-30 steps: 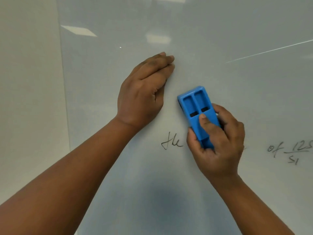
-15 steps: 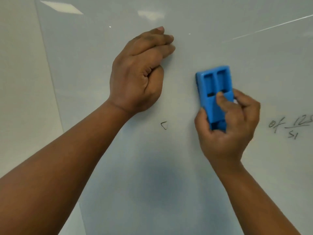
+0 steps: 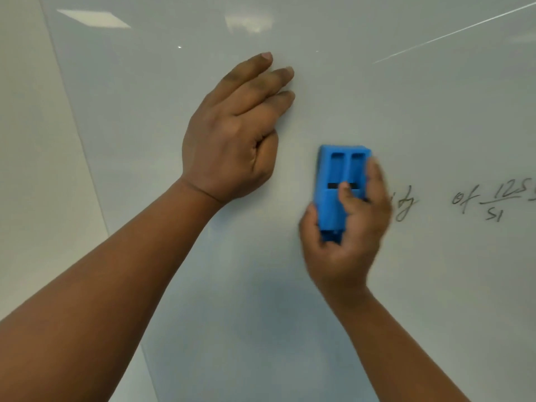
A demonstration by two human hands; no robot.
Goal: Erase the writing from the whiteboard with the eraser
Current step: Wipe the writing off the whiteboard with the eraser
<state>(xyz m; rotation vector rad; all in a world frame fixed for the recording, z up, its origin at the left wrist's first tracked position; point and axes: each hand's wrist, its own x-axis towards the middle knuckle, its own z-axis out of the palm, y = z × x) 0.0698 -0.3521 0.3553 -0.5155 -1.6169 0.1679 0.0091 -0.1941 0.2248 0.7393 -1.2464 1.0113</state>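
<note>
A glossy whiteboard (image 3: 377, 111) fills most of the view. My right hand (image 3: 348, 236) grips a blue plastic eraser (image 3: 336, 181), pressed upright and flat against the board at centre right; hand and eraser are motion-blurred. Just right of that hand, black handwriting (image 3: 404, 203) ends in "fy", and further right reads "of 125 over 51" (image 3: 493, 201), cut by the frame edge. My left hand (image 3: 235, 140) rests flat on the board, up and left of the eraser, fingers together, holding nothing. The board left of the eraser carries no writing.
The whiteboard's left edge (image 3: 87, 158) runs diagonally down the frame, with a plain pale wall (image 3: 32, 169) beyond it. Ceiling light reflections (image 3: 92, 17) show near the board's top.
The word "the" and the small leftover mark at the line's left end are gone. My right hand with the eraser has shifted down onto the writing line; letters "fy" show beside it.
</note>
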